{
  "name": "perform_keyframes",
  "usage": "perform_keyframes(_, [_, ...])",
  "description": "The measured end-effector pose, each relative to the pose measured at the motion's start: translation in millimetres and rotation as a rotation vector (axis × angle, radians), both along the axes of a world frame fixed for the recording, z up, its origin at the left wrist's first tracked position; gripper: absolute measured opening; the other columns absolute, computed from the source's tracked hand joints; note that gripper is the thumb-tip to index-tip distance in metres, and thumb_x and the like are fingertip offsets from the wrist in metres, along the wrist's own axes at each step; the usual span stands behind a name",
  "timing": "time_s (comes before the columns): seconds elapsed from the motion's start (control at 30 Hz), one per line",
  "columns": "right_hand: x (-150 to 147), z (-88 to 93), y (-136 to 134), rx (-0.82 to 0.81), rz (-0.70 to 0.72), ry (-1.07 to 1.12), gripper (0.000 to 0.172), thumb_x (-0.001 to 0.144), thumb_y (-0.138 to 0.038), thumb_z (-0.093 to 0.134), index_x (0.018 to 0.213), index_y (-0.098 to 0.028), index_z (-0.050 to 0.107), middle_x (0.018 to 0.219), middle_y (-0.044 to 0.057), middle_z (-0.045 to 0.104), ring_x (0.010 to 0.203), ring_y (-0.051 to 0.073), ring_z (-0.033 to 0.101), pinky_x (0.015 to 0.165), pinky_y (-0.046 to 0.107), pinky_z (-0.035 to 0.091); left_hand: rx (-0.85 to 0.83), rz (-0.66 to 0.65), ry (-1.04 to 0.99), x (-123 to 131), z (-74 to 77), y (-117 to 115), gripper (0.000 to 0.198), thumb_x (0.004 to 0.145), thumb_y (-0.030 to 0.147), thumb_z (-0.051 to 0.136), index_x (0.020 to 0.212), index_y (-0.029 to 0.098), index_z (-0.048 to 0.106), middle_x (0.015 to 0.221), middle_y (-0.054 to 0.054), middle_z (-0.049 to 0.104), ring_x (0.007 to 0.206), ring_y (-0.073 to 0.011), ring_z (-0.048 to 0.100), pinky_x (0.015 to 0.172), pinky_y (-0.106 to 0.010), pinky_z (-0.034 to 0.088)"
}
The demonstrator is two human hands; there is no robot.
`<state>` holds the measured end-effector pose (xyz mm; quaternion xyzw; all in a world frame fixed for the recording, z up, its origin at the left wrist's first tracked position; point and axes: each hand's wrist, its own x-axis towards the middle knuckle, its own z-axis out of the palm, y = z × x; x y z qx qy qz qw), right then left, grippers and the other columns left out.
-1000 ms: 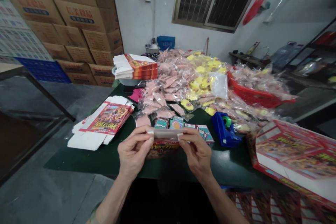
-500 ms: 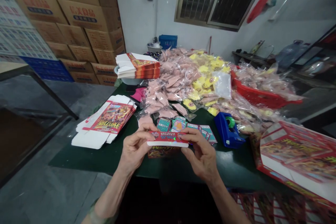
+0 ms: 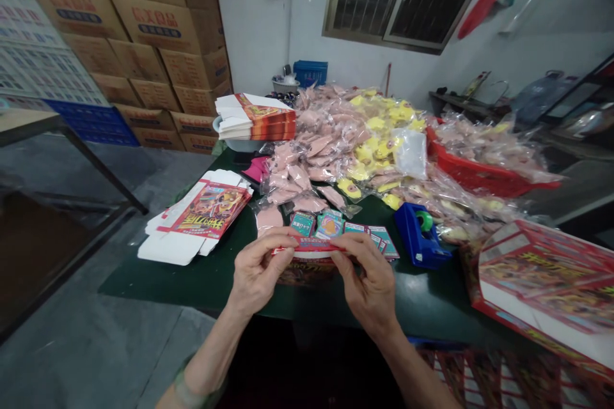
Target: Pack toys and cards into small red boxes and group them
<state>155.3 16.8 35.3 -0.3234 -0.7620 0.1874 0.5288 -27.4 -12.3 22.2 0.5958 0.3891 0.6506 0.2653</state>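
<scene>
A small red printed box is held upright near the table's front edge, its top end tilted toward me. My left hand pinches the left end of its flap. At the right end, my right hand grips the same flap between thumb and fingers. Just behind the box lie teal cards and an orange-and-teal card. More cards are fanned to the right, beside a blue tape dispenser. Flat unfolded boxes are stacked at the left.
Behind the cards spreads a big pile of bagged pink and yellow pieces. A red basket of bags stands at the right, with a large red printed carton nearer. Folded boxes fill a basin at the back left.
The box's white flap edge shows narrower now, the flap being folded further over. My left hand has shifted slightly right and its thumb presses on the flap. The whole view has shifted a little.
</scene>
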Motion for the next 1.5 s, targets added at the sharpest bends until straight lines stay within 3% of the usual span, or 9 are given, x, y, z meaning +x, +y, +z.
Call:
perform_keyframes(0.23, [-6, 2.5, -9, 0.064, -0.049, 0.011, 0.023, 0.083, -0.005, 0.053, 0.097, -0.020, 0.062, 0.094, 0.004, 0.056, 0.086, 0.013, 0.057, 0.075, 0.027, 0.048, -0.225, -0.179, 0.109, -21, 21.1, 5, 0.009, 0.082, 0.023, 0.060, 0.082, 0.019, 0.068, 0.090, -0.006, 0.069, 0.084, -0.0186, 0.064, 0.066, -0.026, 0.049])
perform_keyframes(0.37, [-10, -8.2, -11, 0.190, -0.096, 0.008, 0.031, 0.083, -0.003, 0.051, 0.106, -0.022, 0.060, 0.099, 0.006, 0.055, 0.089, 0.015, 0.057, 0.075, 0.029, 0.050, -0.173, -0.237, -0.060, -21, 6.0, 7, 0.008, 0.081, 0.024, 0.061, 0.083, 0.020, 0.068, 0.098, -0.008, 0.066, 0.084, -0.0195, 0.063, 0.065, -0.029, 0.050])
perform_keyframes(0.67, [-16, -39.3, -15, 0.333, -0.209, -0.063, 0.044, 0.087, -0.009, 0.047, 0.129, -0.023, 0.047, 0.123, 0.013, 0.050, 0.112, 0.023, 0.054, 0.088, 0.041, 0.051, 0.125, -0.119, -0.102, -2, -14.5, 11, 0.018, 0.070, 0.023, 0.073, 0.085, 0.020, 0.065, 0.098, -0.010, 0.068, 0.088, -0.0223, 0.065, 0.068, -0.033, 0.053])
perform_keyframes(0.87, [-18, -33.1, -5, 0.321, -0.137, 0.028, 0.036, 0.086, -0.007, 0.049, 0.117, -0.025, 0.054, 0.113, 0.009, 0.054, 0.106, 0.019, 0.057, 0.085, 0.035, 0.052, 0.146, 0.026, -0.042, 5, -17.3, 10, 0.021, 0.065, 0.009, 0.075, 0.081, 0.018, 0.063, 0.094, -0.007, 0.069, 0.086, -0.0193, 0.066, 0.073, -0.032, 0.053])
perform_keyframes(1.0, [7, -26.0, 7, 0.172, -0.130, -0.082, 0.044, 0.085, -0.018, 0.055, 0.128, -0.023, 0.044, 0.119, 0.012, 0.052, 0.108, 0.022, 0.055, 0.086, 0.039, 0.050, 0.191, 0.279, 0.123, 19, -20.3, 2, 0.031, 0.065, 0.004, 0.073, 0.090, 0.020, 0.062, 0.093, -0.004, 0.067, 0.086, -0.0169, 0.064, 0.075, -0.030, 0.052])
perform_keyframes(1.1, [57, -24.1, 22, 0.012, -0.431, -0.063, 0.042, 0.083, -0.029, 0.056, 0.123, -0.017, 0.048, 0.107, 0.012, 0.058, 0.087, 0.019, 0.059, 0.072, 0.033, 0.051, 0.261, 0.450, 0.194, 28, -23.3, -3, 0.041, 0.064, 0.006, 0.073, 0.100, 0.020, 0.059, 0.091, -0.003, 0.066, 0.083, -0.0171, 0.062, 0.074, -0.031, 0.052])
perform_keyframes(1.23, [145, -24.6, 49, -0.180, -0.790, -0.047, 0.021, 0.084, -0.030, 0.048, 0.080, -0.015, 0.062, 0.076, 0.006, 0.058, 0.071, 0.017, 0.054, 0.069, 0.033, 0.046, 0.266, 0.478, 0.339, 29, -24.9, -5, 0.039, 0.067, 0.012, 0.073, 0.102, 0.020, 0.057, 0.086, -0.002, 0.063, 0.073, -0.0146, 0.060, 0.064, -0.026, 0.050])
perform_keyframes(1.37, [197, -29.8, 78, -0.464, -0.786, -0.143, 0.015, 0.082, -0.028, 0.059, 0.076, -0.014, 0.062, 0.077, 0.003, 0.061, 0.073, 0.015, 0.057, 0.072, 0.033, 0.047, 0.270, 0.488, 0.390, 25, -24.4, -4, 0.035, 0.070, 0.013, 0.071, 0.101, 0.019, 0.057, 0.085, -0.002, 0.062, 0.071, -0.0140, 0.059, 0.063, -0.025, 0.048])
perform_keyframes(1.5, [199, -31.1, 97, -0.785, -0.700, -0.175, 0.023, 0.086, -0.033, 0.057, 0.096, -0.012, 0.061, 0.095, 0.002, 0.062, 0.082, 0.016, 0.061, 0.071, 0.032, 0.052, 0.292, 0.461, 0.355, 24, -25.4, -2, 0.037, 0.068, 0.010, 0.072, 0.101, 0.018, 0.057, 0.086, -0.003, 0.061, 0.071, -0.0142, 0.059, 0.064, -0.026, 0.047])
